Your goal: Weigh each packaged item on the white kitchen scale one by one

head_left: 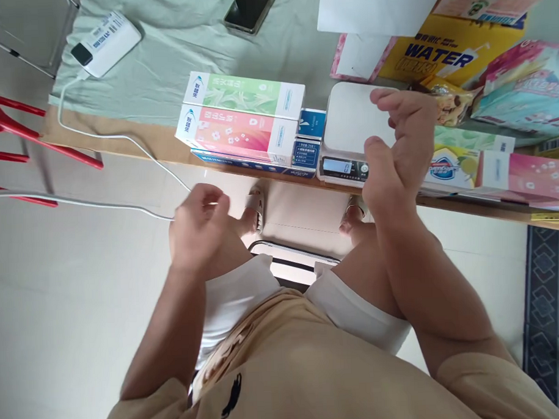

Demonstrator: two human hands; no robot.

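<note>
My right hand (403, 147) hovers over the right side of a white digital scale (349, 115), thumb and fingers apart with nothing between them. The scale's lit display (336, 166) faces me and appears to read 0. Over my thigh, left of the stacked boxes, is my left hand (197, 227). Its fingers are loosely curled, the thumb stands off from them, and no object shows in it. A white cable (121, 137) passes behind that hand. Beside the scale lie a green toothpaste box (243, 93), a pink toothpaste box (235, 128) and blue boxes (305, 153).
A white power bank (107, 44) and a phone (250, 12) lie on the green cloth (172, 36). Behind the scale are white paper (377, 7) and a yellow WATER carton (452, 50). Snack packs (452, 102) and more boxes (539, 176) fill the right. A red stool (10, 124) stands left.
</note>
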